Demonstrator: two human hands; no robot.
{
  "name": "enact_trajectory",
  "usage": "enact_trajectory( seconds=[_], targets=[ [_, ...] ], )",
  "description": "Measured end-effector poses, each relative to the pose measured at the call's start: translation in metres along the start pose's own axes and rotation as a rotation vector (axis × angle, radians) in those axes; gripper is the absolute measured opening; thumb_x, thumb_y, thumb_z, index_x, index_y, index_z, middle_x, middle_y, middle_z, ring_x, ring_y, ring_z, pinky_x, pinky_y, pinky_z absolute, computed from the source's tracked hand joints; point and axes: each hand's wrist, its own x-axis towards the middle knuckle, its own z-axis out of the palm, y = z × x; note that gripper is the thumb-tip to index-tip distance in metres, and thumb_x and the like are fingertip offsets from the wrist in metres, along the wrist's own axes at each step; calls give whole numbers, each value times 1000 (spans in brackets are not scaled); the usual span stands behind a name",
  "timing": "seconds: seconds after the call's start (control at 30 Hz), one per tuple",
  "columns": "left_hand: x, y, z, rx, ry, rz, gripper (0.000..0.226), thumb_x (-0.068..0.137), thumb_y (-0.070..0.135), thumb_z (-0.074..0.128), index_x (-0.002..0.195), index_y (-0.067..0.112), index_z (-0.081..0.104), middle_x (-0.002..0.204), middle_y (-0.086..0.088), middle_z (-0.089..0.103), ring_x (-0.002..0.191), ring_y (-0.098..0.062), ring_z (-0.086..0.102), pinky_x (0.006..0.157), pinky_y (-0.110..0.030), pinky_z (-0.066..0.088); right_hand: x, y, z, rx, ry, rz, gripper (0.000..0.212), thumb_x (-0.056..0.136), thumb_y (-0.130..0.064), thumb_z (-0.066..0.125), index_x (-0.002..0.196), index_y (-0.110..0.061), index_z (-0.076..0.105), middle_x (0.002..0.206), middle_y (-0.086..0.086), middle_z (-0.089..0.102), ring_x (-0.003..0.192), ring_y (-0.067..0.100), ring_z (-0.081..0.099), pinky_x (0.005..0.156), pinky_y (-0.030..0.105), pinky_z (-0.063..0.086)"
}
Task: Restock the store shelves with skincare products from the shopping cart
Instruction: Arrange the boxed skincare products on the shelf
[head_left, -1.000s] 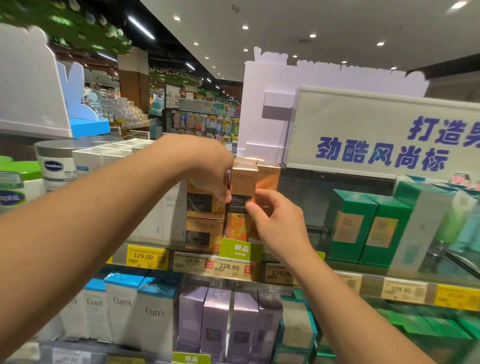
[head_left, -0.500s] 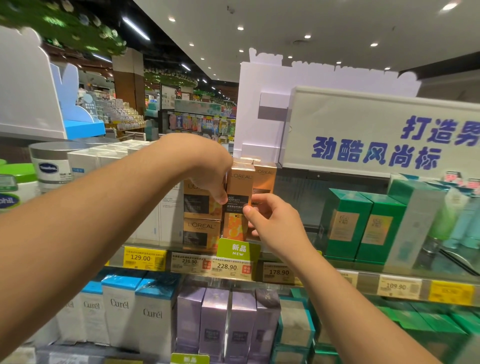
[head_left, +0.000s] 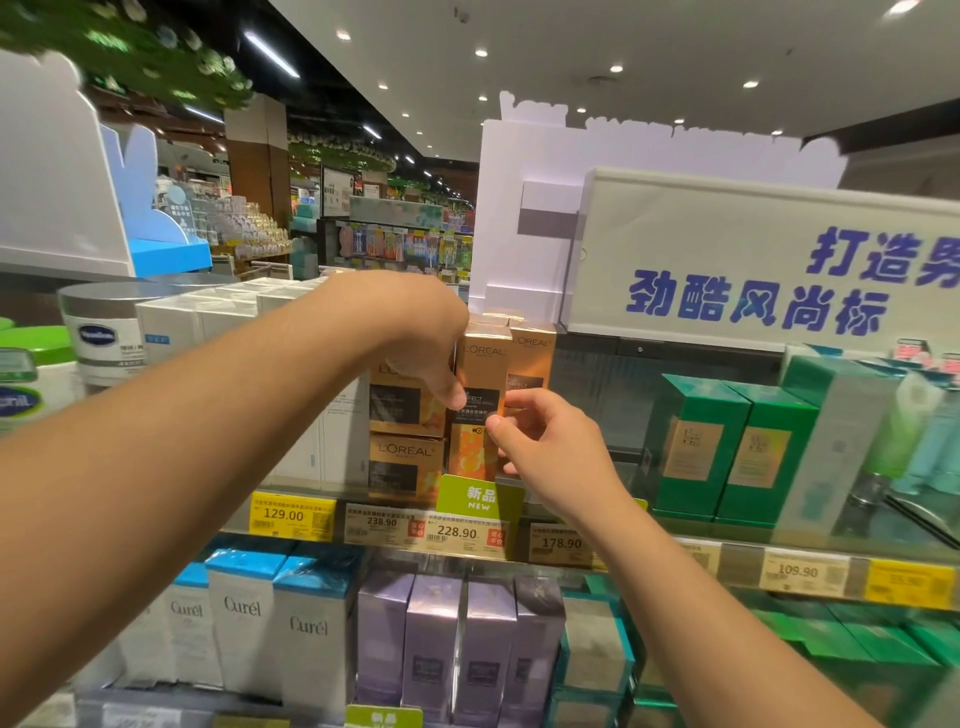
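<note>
Gold cardboard marks the tall box (head_left: 480, 395) that both hands are on; it stands upright on the upper shelf (head_left: 727, 543), behind a green "new" tag (head_left: 479, 498). The left hand (head_left: 415, 338) reaches in from the left and curls over the box's upper left edge, thumb pressed on its front. The right hand (head_left: 545, 441) comes up from below on the right and pinches the box's right edge between thumb and forefinger. Just left of this box, two squat gold boxes (head_left: 405, 431) sit stacked one on the other, and another tall gold box (head_left: 532, 358) stands just behind on the right. Farther right on the same shelf stand two green boxes (head_left: 727, 452). Yellow and white price labels (head_left: 457, 532) line the shelf edge. On the shelf below sit white boxes with blue tops (head_left: 270, 623) and lilac boxes (head_left: 457, 639).
</note>
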Motion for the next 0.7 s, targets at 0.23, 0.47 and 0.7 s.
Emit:
enact_trajectory(
  seconds=[0.23,0.47,0.7],
  targets=[
    [2,-4,3,-109,214,63,78,83,56,78,151,32,46,139,-1,56,124,-26,55,100,-45,51,-1,1,-3,9,22,3,25,100,-50,58,119,-34,65,101,-18,69,94,6,69,78,27,60],
    [-2,-1,6,-90,237,83,58,95,43,69,148,28,52,135,-1,59,121,-25,56,87,-34,45,-3,-1,-2,-12,28,-10,22,98,-36,68,120,-32,65,95,-11,72,82,4,72,69,20,61],
    [-7,3,10,-90,293,86,35,92,40,71,123,24,65,111,-2,62,100,-25,60,84,-41,55,-8,-5,-3,-29,43,22,29,94,-34,75,121,-26,70,94,-10,74,82,5,74,73,29,65]
  ],
)
